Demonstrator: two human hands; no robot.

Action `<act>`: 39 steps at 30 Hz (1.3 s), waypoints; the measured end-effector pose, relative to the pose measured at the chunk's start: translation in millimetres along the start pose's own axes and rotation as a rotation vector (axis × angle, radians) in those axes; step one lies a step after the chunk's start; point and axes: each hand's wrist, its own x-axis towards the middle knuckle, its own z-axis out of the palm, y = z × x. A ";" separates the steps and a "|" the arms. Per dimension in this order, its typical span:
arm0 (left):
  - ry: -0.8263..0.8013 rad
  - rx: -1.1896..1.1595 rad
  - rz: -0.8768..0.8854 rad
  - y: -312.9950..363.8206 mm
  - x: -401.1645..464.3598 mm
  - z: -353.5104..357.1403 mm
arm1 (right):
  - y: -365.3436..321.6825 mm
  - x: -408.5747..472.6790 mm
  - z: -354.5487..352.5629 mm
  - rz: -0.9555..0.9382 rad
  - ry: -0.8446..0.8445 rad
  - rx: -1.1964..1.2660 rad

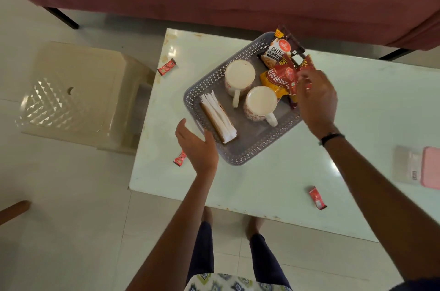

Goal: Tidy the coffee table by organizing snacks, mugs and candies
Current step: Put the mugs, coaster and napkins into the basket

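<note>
Closest to us, our left hand [198, 148] hung open with relaxed fingers at the near corner of the grey lattice tray [240, 155], holding nothing. Beyond it, our right hand [315, 98] reached over the tray's far right side, its fingers curled on a red snack packet [289, 76]; whether it also pinched the dark red packet [307, 64] behind, we could not tell. Just past that grip stood the salted peanuts packet [275, 51], and beside it towards our left hand sat two white mugs [250, 89] and a stack of paper napkins [217, 119], all inside the tray.

We judged the step was settling the snacks upright along the tray wall. To do it well, we needed to steady the tray with the free hand and tuck the packet against its neighbours so nothing tipped onto the mugs.

Three red candies [317, 197] lay loose on the white table [357, 105], well apart from either grip, not yet gathered.
</note>
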 end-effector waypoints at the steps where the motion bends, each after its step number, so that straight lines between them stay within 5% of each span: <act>1: -0.035 -0.023 -0.065 -1.5 -1.9 2.5 | 13.5 8.6 -3.3 0.067 0.019 0.020; 5: -0.107 -0.089 -0.304 2.1 -6.2 12.5 | 55.4 38.2 -7.8 0.338 -0.037 0.107; 8: -0.090 -0.097 -0.329 5.7 -8.8 17.8 | 73.8 50.4 -7.0 0.455 -0.199 0.142; 12: -0.052 -0.042 -0.309 1.1 -8.2 25.0 | 80.5 45.9 -7.3 0.391 -0.377 0.135; 21: -0.029 0.061 -0.244 -4.0 0.9 27.4 | 102.3 27.6 -9.5 0.252 -0.323 0.119; 35: -0.191 0.271 -0.137 15.4 50.3 17.0 | 115.3 -77.3 -43.0 0.430 -0.297 0.372; 39: -0.176 0.320 -0.104 17.4 51.4 20.0 | 131.1 -86.9 -52.8 0.589 -0.464 0.581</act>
